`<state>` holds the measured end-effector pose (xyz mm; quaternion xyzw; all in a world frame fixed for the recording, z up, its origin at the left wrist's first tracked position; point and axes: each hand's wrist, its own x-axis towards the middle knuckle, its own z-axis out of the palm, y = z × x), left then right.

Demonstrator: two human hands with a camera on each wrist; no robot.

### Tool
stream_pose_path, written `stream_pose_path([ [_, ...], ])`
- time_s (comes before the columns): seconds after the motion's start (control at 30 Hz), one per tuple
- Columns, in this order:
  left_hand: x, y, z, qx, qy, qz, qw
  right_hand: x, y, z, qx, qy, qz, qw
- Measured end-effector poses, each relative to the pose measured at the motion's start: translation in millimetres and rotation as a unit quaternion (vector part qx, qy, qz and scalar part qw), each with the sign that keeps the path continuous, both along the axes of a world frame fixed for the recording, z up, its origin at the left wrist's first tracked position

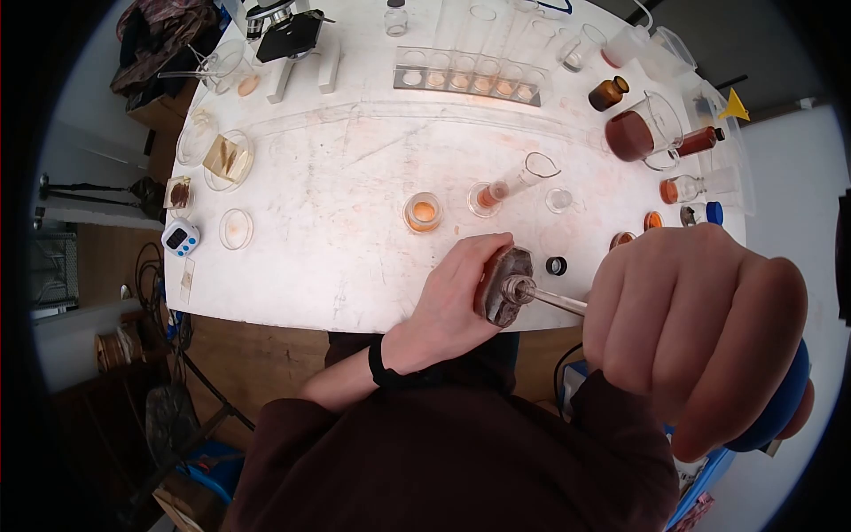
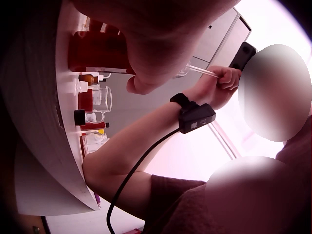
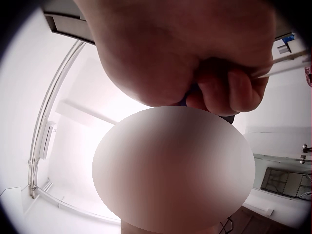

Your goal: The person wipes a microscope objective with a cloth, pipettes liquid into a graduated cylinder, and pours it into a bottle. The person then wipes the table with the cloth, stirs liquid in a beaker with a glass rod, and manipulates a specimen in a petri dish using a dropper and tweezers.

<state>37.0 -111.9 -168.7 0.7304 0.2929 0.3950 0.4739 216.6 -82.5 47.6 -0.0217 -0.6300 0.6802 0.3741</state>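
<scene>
Here's the left hand (image 1: 454, 291), fingers wrapped around a flat bottle (image 1: 493, 297) of dark red liquid, right at the front edge of the worktop (image 1: 301, 284); whether the bottle's base touches down, I cannot tell. And into the uncapped mouth runs a slim glass tube (image 1: 560, 302), slanting away to the right hand (image 1: 696, 319)! That one is a full fist, clamped on the tube's upper end and a blue bulb (image 1: 778, 408), the bulb bulging out past the thumb side. How deep the tube sits in the bottle is hidden.

Just beside the bottle, a small black cap (image 1: 556, 265) lies on the worktop. Beyond the left hand, a glass jar (image 1: 424, 213) with something orange inside, and near it a measuring cylinder (image 1: 495, 192), upright with orange-red liquid low down. Next along, a small clear dish (image 1: 558, 200).

Over on the right, a beaker (image 1: 631, 133) of deep red liquid, with a brown bottle (image 1: 608, 92) just behind. At the back, a rack (image 1: 470, 84) carries a row of tubes, several with orange at the bottom. Far left, a microscope (image 1: 292, 40), and down by the side edge a white timer (image 1: 182, 236), near a shallow clear plate (image 1: 236, 229).
</scene>
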Motion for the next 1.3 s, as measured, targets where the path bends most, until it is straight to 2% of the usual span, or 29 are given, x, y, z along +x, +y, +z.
stream_pose_path([
  [0.53, 2.0, 1.8, 11.7, 0.036, -0.013, 0.018, 0.999, 4.9, 5.2, 9.6, 0.023, -0.052, 0.021, 0.998],
  [0.97, 1.3, 2.0, 10.8, 0.029, -0.012, 0.013, 0.999, 3.6, 2.8, 5.2, 0.029, -0.021, 0.002, 0.999],
  [1.3, 1.3, 1.7, 9.2, 0.034, -0.016, 0.015, 0.999, 5.1, 5.6, 3.5, 0.042, -0.014, 0.021, 0.999],
])
